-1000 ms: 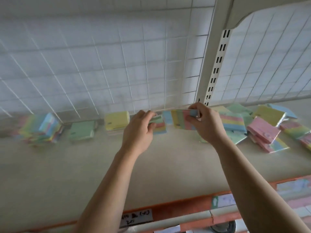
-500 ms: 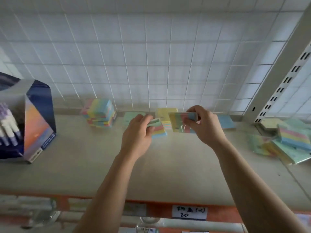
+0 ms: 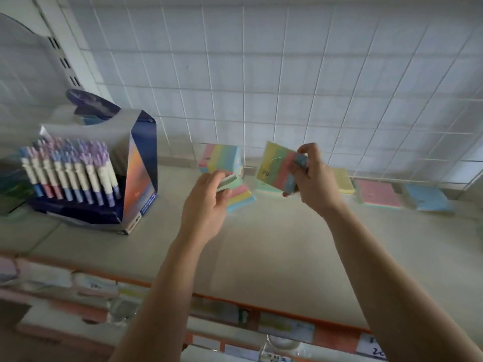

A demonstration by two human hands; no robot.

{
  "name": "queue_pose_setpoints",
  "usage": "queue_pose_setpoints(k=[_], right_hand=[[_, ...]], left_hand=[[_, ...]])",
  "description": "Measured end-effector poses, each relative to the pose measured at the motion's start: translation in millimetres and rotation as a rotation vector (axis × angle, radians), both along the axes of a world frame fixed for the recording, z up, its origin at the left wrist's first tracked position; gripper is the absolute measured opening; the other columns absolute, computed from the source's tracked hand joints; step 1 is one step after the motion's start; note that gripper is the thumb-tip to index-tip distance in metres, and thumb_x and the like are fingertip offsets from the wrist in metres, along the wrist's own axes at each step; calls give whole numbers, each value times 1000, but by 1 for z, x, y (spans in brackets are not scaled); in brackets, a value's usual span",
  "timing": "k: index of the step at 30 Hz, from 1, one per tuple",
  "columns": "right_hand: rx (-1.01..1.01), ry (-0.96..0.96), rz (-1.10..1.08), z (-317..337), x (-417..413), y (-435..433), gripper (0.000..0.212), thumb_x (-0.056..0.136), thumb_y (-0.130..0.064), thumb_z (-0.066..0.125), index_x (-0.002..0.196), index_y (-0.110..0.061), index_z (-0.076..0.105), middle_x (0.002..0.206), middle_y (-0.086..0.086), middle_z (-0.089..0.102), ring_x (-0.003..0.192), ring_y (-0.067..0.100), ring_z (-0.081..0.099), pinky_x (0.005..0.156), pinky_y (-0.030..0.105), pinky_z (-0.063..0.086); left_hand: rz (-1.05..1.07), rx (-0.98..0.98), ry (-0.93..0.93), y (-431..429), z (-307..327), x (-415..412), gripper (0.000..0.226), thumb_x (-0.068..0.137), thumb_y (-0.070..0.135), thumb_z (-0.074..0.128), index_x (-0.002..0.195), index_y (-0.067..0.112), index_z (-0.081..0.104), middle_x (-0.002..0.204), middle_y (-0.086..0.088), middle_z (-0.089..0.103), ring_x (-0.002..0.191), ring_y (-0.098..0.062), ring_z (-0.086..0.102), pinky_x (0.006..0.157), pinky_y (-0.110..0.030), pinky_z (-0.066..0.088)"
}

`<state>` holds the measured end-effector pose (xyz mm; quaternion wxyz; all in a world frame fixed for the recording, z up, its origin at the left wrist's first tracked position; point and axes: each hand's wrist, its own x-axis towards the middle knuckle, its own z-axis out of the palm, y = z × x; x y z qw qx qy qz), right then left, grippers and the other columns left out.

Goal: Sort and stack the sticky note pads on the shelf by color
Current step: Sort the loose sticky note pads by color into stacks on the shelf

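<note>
Left hand (image 3: 206,207) grips a rainbow pad (image 3: 241,195), right hand (image 3: 315,184) pinches a second pad (image 3: 277,168) by its edge: light, stiff, probably slippery.

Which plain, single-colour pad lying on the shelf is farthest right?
The blue pad, lying flat; the pink pad and the yellow pad both lie to its left.

A dark-blue display box (image 3: 138,178) of capped pens (image 3: 70,176) stands left, before a white wire grid (image 3: 287,87).
</note>
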<state>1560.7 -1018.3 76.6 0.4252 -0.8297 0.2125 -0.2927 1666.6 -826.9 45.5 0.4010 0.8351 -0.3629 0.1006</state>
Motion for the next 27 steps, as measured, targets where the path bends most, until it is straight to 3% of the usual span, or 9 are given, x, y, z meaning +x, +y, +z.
queue_pose_setpoints(k=[4,10,14,19,21,24,27], right_hand=[[214,-1,81,4,29,18,14,97,-18,46,104,-21,34,90,4,59,53,29,69,34,23,30],[387,-8,152,12,68,36,37,88,-5,60,117,-16,41,93,12,62,57,27,69,41,25,39],[465,8,146,12,86,44,63,82,-5,68,130,-21,31,92,14,65,56,22,66,47,25,43],[300,98,76,1,89,45,41,69,-11,80,104,-17,60,100,5,62,46,6,56,49,17,42],[237,112,87,-4,88,47,32,71,-12,79,98,-19,64,97,4,66,46,4,58,45,14,40],[123,127,69,-5,92,50,30,73,-20,76,100,-23,64,107,-3,65,50,11,65,42,13,38],[-29,158,22,-6,97,54,35,74,-30,76,104,-23,59,115,-4,59,60,23,67,56,24,51]], left_hand=[[11,-4,-12,17,-2,18,23,90,12,58,112,9,58,107,-7,57,97,-26,56,78,-35,47],[-24,-7,-20,33,-6,37,20,89,16,58,108,11,57,103,-3,57,93,-19,55,75,-31,44],[-49,-36,10,41,-8,41,16,90,14,58,106,12,57,99,1,55,89,-13,52,70,-23,37],[-45,-99,65,46,-8,41,13,91,11,57,104,14,57,96,4,55,85,-5,47,71,-7,35],[-47,-111,79,48,-8,42,11,92,12,56,102,15,56,96,4,55,85,-6,48,71,-9,35],[-62,-114,102,50,-8,46,8,92,13,55,100,15,56,94,3,56,87,-12,51,72,-22,39],[-70,-138,113,51,-7,48,8,92,17,54,99,14,56,93,2,57,87,-13,51,72,-22,38]])
